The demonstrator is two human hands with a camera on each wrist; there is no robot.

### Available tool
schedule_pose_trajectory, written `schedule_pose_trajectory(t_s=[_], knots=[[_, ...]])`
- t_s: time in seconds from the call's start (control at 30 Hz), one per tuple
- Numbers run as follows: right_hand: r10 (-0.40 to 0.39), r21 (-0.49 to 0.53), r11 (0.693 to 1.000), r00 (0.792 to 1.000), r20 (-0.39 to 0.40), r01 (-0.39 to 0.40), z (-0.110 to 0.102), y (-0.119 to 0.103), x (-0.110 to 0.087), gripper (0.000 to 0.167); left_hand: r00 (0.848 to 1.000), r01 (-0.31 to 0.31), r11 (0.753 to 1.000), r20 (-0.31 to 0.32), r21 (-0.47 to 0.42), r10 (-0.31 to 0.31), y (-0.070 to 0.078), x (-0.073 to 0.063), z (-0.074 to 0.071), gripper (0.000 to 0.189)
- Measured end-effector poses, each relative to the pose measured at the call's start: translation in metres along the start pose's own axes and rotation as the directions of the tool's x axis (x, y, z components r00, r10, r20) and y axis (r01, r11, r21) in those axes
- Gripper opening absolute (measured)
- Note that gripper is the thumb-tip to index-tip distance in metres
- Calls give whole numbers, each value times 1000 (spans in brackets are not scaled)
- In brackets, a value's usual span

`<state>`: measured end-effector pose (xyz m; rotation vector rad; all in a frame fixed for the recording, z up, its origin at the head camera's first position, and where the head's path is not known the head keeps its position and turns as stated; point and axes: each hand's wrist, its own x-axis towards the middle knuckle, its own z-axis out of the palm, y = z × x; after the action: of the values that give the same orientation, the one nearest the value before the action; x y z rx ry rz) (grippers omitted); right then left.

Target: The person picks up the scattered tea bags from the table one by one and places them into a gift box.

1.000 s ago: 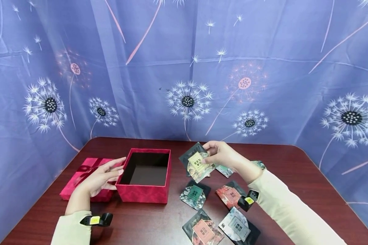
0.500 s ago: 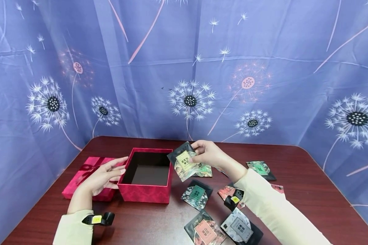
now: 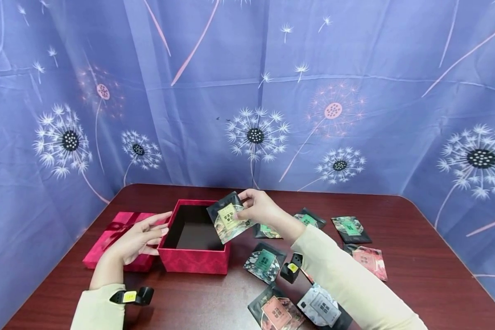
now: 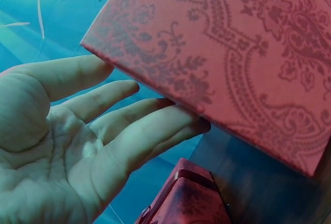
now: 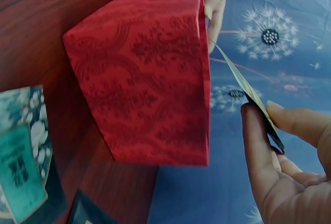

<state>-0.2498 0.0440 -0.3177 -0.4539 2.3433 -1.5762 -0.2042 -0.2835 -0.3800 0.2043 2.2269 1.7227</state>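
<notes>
My right hand (image 3: 257, 211) pinches a flat sachet (image 3: 228, 217) with a yellow label between thumb and fingers. The sachet overlaps the right rim of an open red box (image 3: 194, 261) in the head view; the right wrist view shows the sachet (image 5: 248, 92) edge-on beside the box's open side. Dark and patterned, the box (image 5: 145, 79) has a black inside. My left hand (image 3: 138, 238) stays at the box's left wall, fingers extended. In the left wrist view the fingertips (image 4: 191, 120) meet the wall's edge.
Left of the box lies its red lid (image 3: 111, 233) with a ribbon bow, partly behind my left hand. Several sachets lie right of the box, among them one with a teal label (image 3: 265, 261), a pink one (image 3: 276, 311), a grey one (image 3: 323, 308) and a green one (image 3: 350, 228).
My right hand has carried the yellow-labelled sachet leftward, from beside the box to over its right rim. More sachets at the right have come into sight. The left hand holds its place at the box.
</notes>
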Motion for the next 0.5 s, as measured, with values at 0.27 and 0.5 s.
schedule_pose_trajectory(t_s=[0.27, 0.5], knots=[[30, 5, 1000, 999, -23, -30, 27, -4, 10, 44, 1000, 0, 1000, 4, -3, 0, 0, 0, -1, 67], [31, 83, 996, 999, -25, -29, 47, -6, 17, 45, 1000, -1, 1000, -1, -3, 1, 1, -1, 0, 67]])
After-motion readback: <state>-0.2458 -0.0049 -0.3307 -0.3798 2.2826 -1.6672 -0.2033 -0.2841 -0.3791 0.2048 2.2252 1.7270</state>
